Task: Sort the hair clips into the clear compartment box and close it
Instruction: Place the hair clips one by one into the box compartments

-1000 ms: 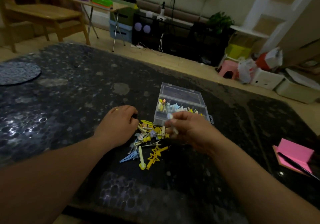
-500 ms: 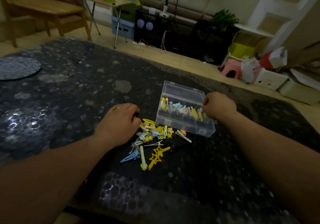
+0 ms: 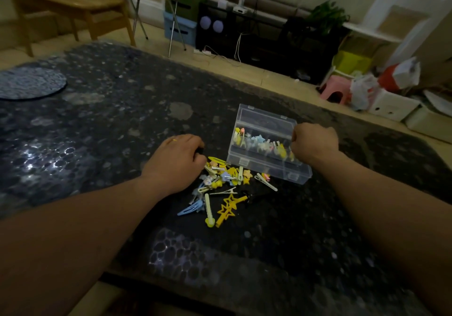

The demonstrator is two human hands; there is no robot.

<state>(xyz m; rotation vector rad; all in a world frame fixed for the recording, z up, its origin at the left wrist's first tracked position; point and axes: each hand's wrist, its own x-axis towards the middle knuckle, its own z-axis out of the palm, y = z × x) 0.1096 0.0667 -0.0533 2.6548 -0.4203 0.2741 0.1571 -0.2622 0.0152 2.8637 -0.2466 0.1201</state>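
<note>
Your right hand (image 3: 314,145) sits curled in a loose fist over the right end of the clear box (image 3: 265,144); whether it grips anything cannot be told. The box stands open toward the far edge of the dark table (image 3: 97,125), lid tipped back, with a row of clips in its middle compartments. Your left hand (image 3: 177,160) rests with fingers bent on the left side of the pile of clips (image 3: 223,183), which lies just in front of the box. A yellow star clip (image 3: 228,208) lies nearest you

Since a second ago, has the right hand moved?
Yes. The right hand has gone from over the near edge of the clip pile away and rightward to the right end of the clear box, which stayed put.
</note>
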